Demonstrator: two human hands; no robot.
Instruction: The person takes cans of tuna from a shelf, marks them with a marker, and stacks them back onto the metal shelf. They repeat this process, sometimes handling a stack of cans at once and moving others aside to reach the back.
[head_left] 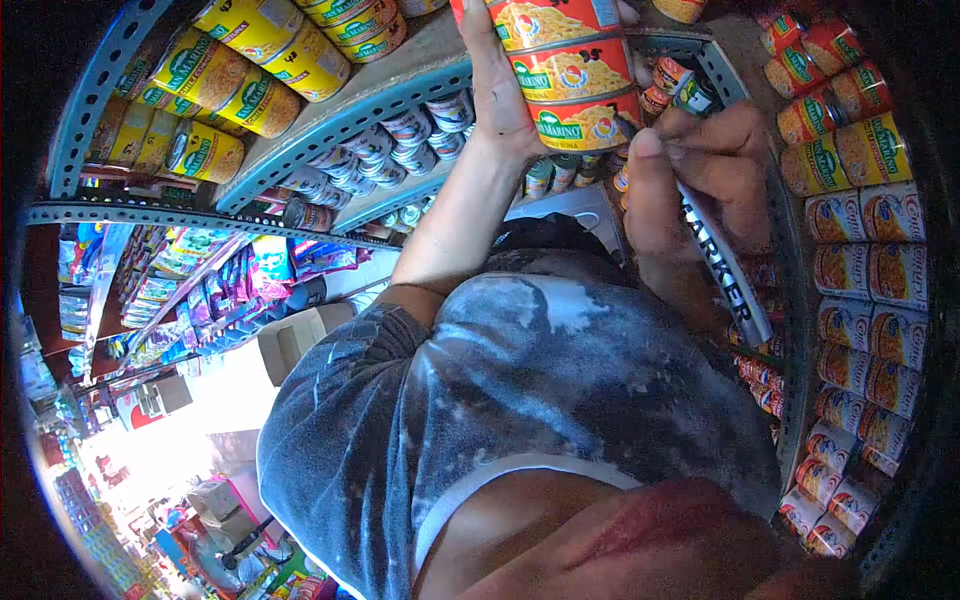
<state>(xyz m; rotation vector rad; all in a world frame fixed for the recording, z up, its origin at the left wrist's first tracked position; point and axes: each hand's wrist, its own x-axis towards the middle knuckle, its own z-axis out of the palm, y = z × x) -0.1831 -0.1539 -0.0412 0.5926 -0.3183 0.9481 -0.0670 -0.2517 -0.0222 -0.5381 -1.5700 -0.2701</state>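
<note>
My left hand [497,95], at the top centre, is wrapped round a stack of red-and-yellow San Marino tuna cans [572,75]. Handwritten black numbers show on the upper cans, with "35" on the middle one. Between the thumb and fingers of my right hand [705,175] is a white marker [722,268] with black lettering. Its dark tip is right at the side of the lowest can in the stack. The far side of the stack and some left fingers are hidden.
Yellow San Marino cans [265,45] stand on the upper left shelf, above rows of smaller cans [405,135]. Stacked Century cans [868,275] line the right side. Perforated metal shelf edges [345,125] run close to my arms. Hanging packets [225,280] and boxes [290,340] are at the left.
</note>
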